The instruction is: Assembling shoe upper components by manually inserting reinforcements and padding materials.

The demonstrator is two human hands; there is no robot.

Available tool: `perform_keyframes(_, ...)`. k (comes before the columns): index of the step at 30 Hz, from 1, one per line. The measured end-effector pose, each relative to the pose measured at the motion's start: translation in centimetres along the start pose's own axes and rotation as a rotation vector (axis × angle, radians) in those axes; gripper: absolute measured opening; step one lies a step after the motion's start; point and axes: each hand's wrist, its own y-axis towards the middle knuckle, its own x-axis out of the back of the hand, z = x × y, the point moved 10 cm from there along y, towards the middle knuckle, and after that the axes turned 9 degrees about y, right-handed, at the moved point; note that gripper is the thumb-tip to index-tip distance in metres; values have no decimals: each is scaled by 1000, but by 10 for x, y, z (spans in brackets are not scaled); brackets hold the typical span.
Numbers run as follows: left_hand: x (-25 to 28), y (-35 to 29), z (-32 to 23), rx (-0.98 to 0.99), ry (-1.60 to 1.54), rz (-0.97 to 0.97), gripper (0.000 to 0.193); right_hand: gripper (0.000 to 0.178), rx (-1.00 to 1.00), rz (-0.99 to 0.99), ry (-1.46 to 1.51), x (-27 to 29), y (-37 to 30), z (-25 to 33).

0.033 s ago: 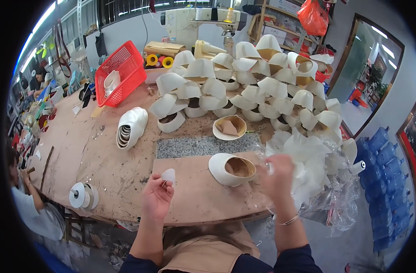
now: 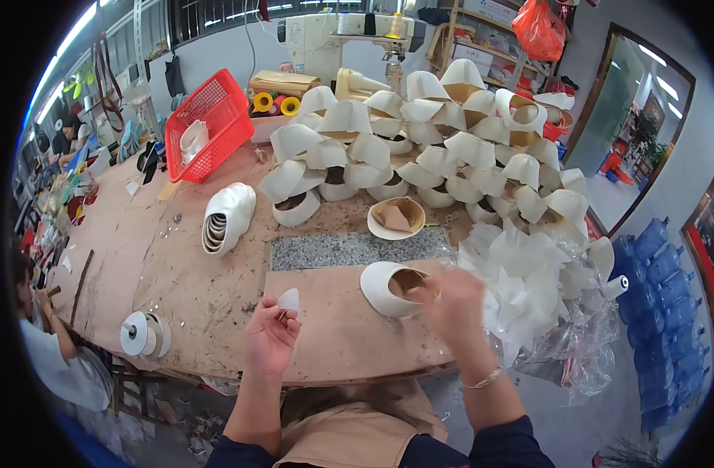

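My left hand [image 2: 273, 334] is raised over the near part of the table, its fingers pinching a small, thin white rounded piece [image 2: 289, 299]. My right hand [image 2: 454, 306] is blurred, with fingers curled, at the right side of a white shoe upper [image 2: 382, 290]. It covers part of that upper's opening, and whatever its fingertips hold is hidden. The upper lies on the brown table covering, toe to the left. Behind it, a second upper [image 2: 388, 234] has a tan piece inside. Farther left sits a nested stack of white uppers [image 2: 234, 212].
Many white uppers [image 2: 365, 156] are piled across the back. A grey speckled slab [image 2: 318, 251] lies mid-table, a red basket [image 2: 216, 152] back left, a white spool [image 2: 134, 337] near left. Thin white sheets [image 2: 501, 273] and clear plastic [image 2: 583, 359] crowd the right edge.
My right hand has moved left, from beside the near upper to over the right side of its opening. My left hand keeps its place with the white piece.
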Motion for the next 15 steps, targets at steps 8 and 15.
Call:
perform_keyframes(8, 14, -51, -67, -123, 61, 25, 6, 11, 353, 665, 178, -99, 3, 113)
perform_keyframes(15, -11, -62, -39, 84, 150, 341, 6, 37, 661, 582, 255, -116, -1, 144)
